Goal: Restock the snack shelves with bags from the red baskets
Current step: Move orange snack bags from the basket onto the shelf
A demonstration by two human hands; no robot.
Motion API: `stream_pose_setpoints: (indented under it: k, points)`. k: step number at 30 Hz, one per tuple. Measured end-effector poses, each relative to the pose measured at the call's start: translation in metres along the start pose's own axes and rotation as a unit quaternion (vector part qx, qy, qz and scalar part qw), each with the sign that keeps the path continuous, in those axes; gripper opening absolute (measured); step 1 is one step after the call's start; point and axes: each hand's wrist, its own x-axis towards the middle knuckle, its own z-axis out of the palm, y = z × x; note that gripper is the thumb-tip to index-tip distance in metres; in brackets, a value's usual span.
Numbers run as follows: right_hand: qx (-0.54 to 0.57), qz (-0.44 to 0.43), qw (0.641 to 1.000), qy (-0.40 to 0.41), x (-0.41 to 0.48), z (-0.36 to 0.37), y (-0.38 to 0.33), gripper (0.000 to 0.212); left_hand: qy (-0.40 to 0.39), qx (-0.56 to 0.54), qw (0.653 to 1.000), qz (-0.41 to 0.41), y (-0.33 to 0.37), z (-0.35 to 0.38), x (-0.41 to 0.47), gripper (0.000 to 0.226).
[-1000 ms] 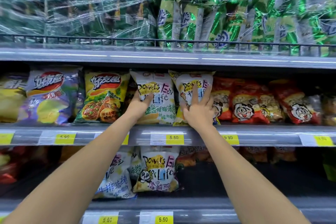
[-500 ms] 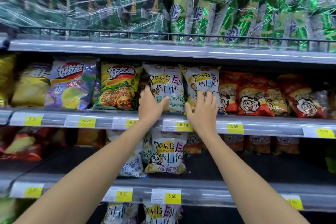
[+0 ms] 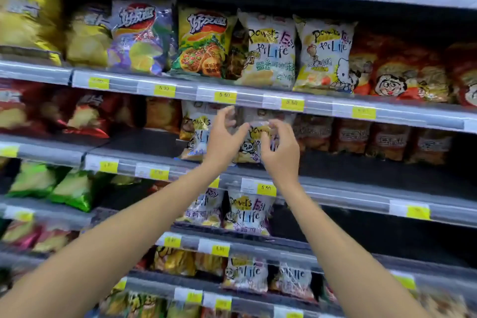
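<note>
Two white "Powers for Life" snack bags [image 3: 268, 51] stand side by side on the upper shelf. One shelf below, two more white bags stand; the left one [image 3: 197, 131] is partly hidden and the right one [image 3: 251, 146] shows between my hands. My left hand [image 3: 224, 137] hovers in front of them with fingers loosely curled, holding nothing. My right hand [image 3: 280, 147] is beside it, with curled fingertips at the right bag's top edge. Blur hides whether they touch it. No red basket is in view.
Yellow, purple and green chip bags [image 3: 139, 36] fill the upper shelf's left; red cartoon bags [image 3: 397, 77] its right. Brown bags [image 3: 387, 142] sit deep on the second shelf, behind its bare dark right part [image 3: 374, 173]. Shelf rails carry yellow price tags [image 3: 291, 104]. More white bags [image 3: 247, 212] stand lower.
Both hands left the two white bags on the upper shelf and dropped to the bags one shelf below. The view tilted downward, showing more lower shelves.
</note>
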Motion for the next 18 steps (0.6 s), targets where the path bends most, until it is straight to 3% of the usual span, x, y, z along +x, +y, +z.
stream_pose_setpoints:
  k: [8, 14, 18]
  points:
    - [0.053, 0.167, 0.961, -0.216, -0.133, 0.060, -0.001, 0.027, -0.015, 0.056, 0.986, -0.158, -0.104, -0.059, -0.093, 0.033]
    - [0.045, 0.252, 0.885, -0.388, -0.230, 0.109, 0.000, 0.022, -0.077, 0.143, 0.947, -0.278, -0.186, -0.126, -0.156, 0.028]
    - [0.047, 0.317, 0.829, -0.459, -0.296, 0.142, -0.011, 0.020, -0.072, 0.168, 0.906, -0.381, -0.244, -0.190, -0.199, 0.026]
